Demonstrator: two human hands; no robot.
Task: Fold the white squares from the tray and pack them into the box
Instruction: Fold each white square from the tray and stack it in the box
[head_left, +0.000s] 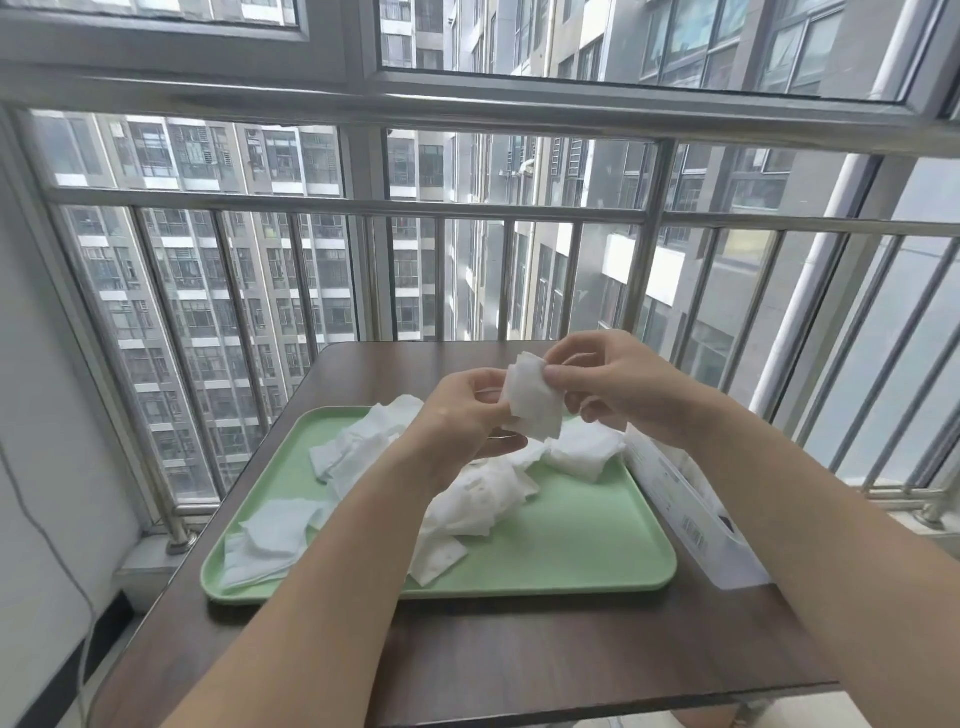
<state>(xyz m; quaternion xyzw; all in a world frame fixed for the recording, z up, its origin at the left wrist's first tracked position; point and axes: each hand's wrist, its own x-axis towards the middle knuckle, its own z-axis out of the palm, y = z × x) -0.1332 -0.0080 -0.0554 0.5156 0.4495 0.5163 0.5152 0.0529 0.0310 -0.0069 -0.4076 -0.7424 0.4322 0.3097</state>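
A light green tray (582, 545) lies on the dark wooden table and holds several loose white squares (483, 499) scattered from its left end to its far right corner. Above the tray I hold one white square (535, 400) in the air. My left hand (462, 415) pinches its left edge and my right hand (602, 379) pinches its top right edge. The square hangs partly folded between the fingers. A white box (691, 519) with a barcode stands at the tray's right side, partly hidden by my right forearm.
The dark table (519, 660) ends close in front and on the right. A metal railing (363, 208) and window bars stand just behind the table's far edge. A thin cable (47, 540) hangs along the white wall at left.
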